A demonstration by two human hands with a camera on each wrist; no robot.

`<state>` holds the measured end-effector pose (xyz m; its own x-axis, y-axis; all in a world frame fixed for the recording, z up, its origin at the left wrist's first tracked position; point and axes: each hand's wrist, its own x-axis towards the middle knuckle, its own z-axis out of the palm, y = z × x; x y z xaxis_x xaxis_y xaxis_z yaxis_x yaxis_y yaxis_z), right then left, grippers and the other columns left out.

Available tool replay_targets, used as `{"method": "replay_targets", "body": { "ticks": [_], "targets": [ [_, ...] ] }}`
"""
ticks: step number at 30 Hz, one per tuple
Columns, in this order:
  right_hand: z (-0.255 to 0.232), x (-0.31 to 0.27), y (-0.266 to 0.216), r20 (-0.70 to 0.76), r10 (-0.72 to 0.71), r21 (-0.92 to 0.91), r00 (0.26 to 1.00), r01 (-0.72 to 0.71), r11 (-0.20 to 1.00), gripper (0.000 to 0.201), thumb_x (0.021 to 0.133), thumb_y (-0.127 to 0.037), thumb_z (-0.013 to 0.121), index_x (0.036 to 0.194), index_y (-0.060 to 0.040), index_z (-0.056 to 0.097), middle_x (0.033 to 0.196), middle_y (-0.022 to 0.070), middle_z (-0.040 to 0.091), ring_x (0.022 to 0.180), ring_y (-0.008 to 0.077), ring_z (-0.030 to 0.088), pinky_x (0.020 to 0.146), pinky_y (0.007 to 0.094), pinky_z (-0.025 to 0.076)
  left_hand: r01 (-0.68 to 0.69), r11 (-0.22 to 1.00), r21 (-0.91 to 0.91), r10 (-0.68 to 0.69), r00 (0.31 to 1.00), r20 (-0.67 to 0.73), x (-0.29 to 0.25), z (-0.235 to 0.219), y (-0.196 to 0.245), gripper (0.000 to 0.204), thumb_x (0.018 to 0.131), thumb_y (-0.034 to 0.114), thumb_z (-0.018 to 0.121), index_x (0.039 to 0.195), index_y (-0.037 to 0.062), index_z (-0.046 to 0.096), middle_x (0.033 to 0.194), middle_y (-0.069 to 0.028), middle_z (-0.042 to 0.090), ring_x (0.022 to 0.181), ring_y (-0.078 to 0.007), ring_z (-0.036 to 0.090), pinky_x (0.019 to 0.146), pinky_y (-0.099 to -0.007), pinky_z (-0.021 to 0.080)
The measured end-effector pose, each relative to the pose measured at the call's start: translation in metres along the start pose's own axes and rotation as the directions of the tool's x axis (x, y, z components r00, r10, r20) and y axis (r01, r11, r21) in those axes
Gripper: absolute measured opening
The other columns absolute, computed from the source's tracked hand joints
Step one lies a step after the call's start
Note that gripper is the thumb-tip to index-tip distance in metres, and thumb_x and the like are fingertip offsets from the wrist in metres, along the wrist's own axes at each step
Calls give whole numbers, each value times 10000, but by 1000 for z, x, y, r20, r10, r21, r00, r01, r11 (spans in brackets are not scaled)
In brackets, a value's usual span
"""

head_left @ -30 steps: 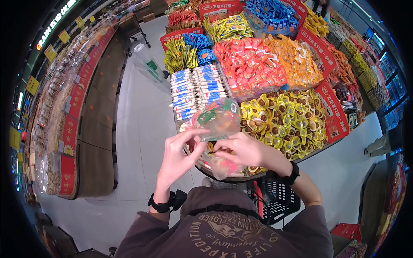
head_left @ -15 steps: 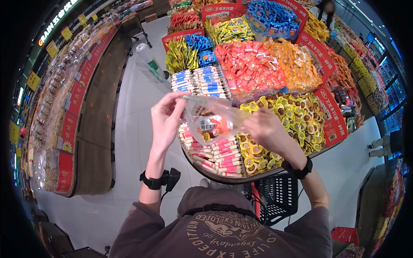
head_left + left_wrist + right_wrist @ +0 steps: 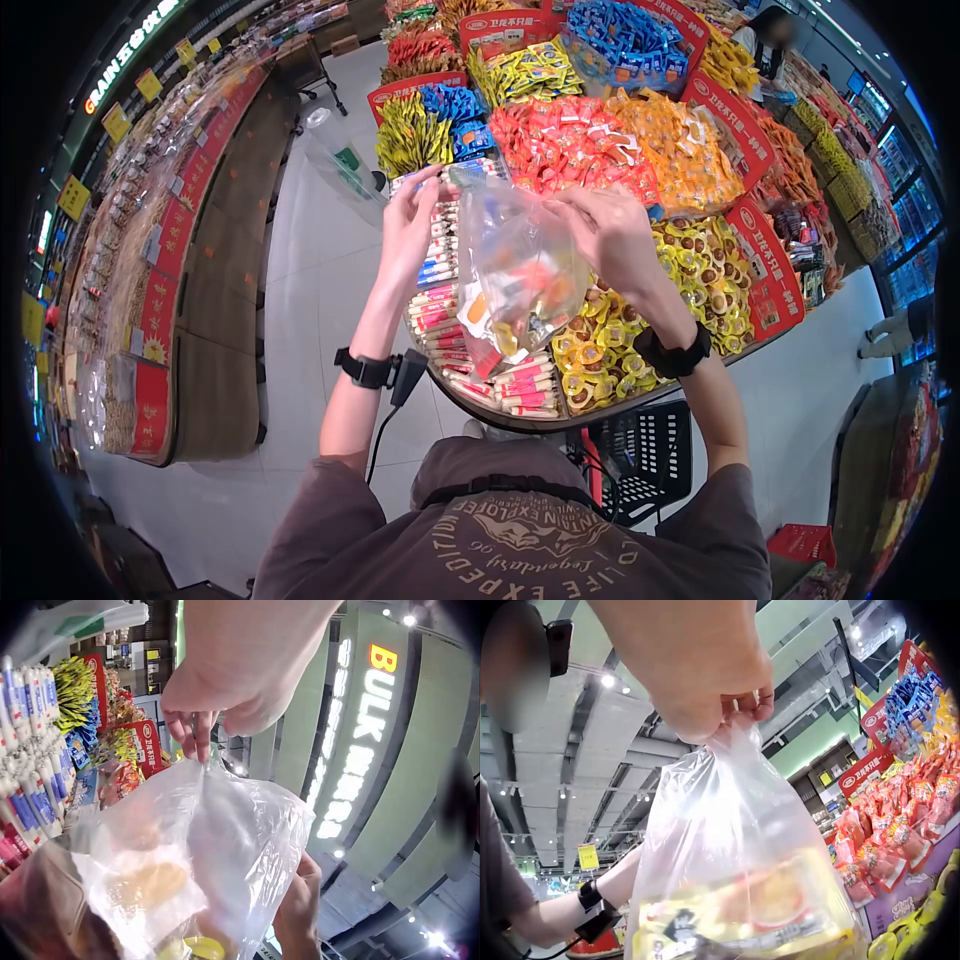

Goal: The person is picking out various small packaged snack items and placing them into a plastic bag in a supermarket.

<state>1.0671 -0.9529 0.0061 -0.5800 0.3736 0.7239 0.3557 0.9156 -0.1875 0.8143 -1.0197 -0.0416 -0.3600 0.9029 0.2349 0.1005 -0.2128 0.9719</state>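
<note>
A clear plastic bag (image 3: 520, 250) hangs between my hands over the front of the snack display. Wrapped snacks show through it, among them a yellow packet (image 3: 742, 915) low in the right wrist view. My left hand (image 3: 408, 225) pinches the bag's top on the left. On the other side my right hand (image 3: 608, 228) grips the gathered top edge, its fingertips curled onto the plastic in the right wrist view. Beneath the bag lie red-and-white wrapped sticks (image 3: 525, 385), with yellow-wrapped snacks (image 3: 700, 275) to the right.
Bins of red packets (image 3: 570, 150), orange packets (image 3: 680, 150) and blue packets (image 3: 630, 40) fill the display behind. Red signs (image 3: 765, 260) line its right side. A black shopping basket (image 3: 645, 465) stands below its front edge. Another person (image 3: 770, 40) is at the far right.
Both hands were close together at the bunched bag, then held it stretched sideways. Now they are higher, and the bag hangs down between them with its contents at the bottom.
</note>
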Motion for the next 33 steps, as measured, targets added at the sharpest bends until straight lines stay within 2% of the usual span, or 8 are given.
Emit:
{"method": "replay_targets", "body": {
  "ticks": [3, 7, 13, 17, 19, 28, 30, 33],
  "targets": [
    [3, -3, 0, -46, 50, 34, 998, -49, 998, 52, 862, -124, 682, 902, -102, 708, 687, 90, 672, 627, 259, 656, 619, 382, 484, -81, 996, 30, 81, 997, -8, -48, 7, -11, 663, 983, 302, 597, 1506, 48, 280, 1363, -215, 528, 1312, -271, 479, 1059, -387, 397],
    [-6, 1, -16, -57, 184, 157, 981, -173, 972, 62, 875, -160, 686, 919, -126, 714, 637, 108, 644, 569, 266, 645, 501, 383, 481, -61, 879, 474, -38, 980, 198, -118, 16, -28, 1339, 605, 421, 914, 1526, -17, 46, 1493, -281, 321, 1393, -361, 366, 1148, -432, 321],
    [-11, 16, -56, -57, 86, 122, 995, -79, 989, 64, 873, -168, 690, 923, -138, 716, 632, 102, 638, 556, 264, 647, 509, 379, 487, -130, 938, 322, 93, 987, 127, -114, 38, -33, 1388, 551, 335, 944, 1520, -44, 25, 1474, -252, 342, 1367, -361, 404, 1136, -430, 347],
    [-16, 24, -51, -88, 148, 135, 985, -135, 982, 60, 865, -157, 695, 913, -124, 712, 673, 93, 661, 596, 264, 659, 538, 382, 502, -115, 965, 238, 43, 956, 289, -76, 13, -48, 1372, 564, 293, 950, 1545, 15, 31, 1490, -280, 329, 1359, -367, 423, 1122, -470, 384],
    [3, 16, -26, -201, -119, 101, 972, 142, 985, 64, 860, -158, 700, 892, -103, 704, 730, 84, 688, 645, 265, 672, 577, 379, 517, -178, 933, 312, 60, 933, 354, -73, 15, -54, 1378, 568, 307, 959, 1550, 19, 36, 1505, -278, 312, 1386, -368, 385, 1141, -475, 357],
    [1, 3, -8, -58, -1, 80, 998, 5, 997, 74, 826, -83, 704, 890, -56, 727, 835, 87, 727, 724, 245, 702, 664, 326, 543, -317, 659, 682, 121, 940, 319, -97, 60, -92, 1454, 456, 469, 958, 1502, -81, 110, 1378, -285, 409, 1267, -424, 443, 1075, -474, 374],
    [1, 10, -12, -227, -113, 197, 967, 159, 967, 80, 818, -83, 711, 896, -72, 729, 793, 81, 711, 665, 242, 673, 614, 328, 516, -288, 624, 726, 95, 951, 296, -102, 63, -82, 1441, 462, 471, 956, 1499, -81, 121, 1340, -274, 444, 1235, -415, 466, 1044, -472, 394],
    [-11, 10, -28, -105, -254, 150, 962, 268, 952, 97, 809, -80, 718, 905, -89, 730, 742, 72, 681, 624, 234, 642, 579, 343, 500, -156, 687, 710, 22, 981, 194, -106, 63, -74, 1402, 483, 490, 948, 1490, -92, 165, 1399, -287, 401, 1276, -397, 445, 1080, -456, 375]
  ]
}}
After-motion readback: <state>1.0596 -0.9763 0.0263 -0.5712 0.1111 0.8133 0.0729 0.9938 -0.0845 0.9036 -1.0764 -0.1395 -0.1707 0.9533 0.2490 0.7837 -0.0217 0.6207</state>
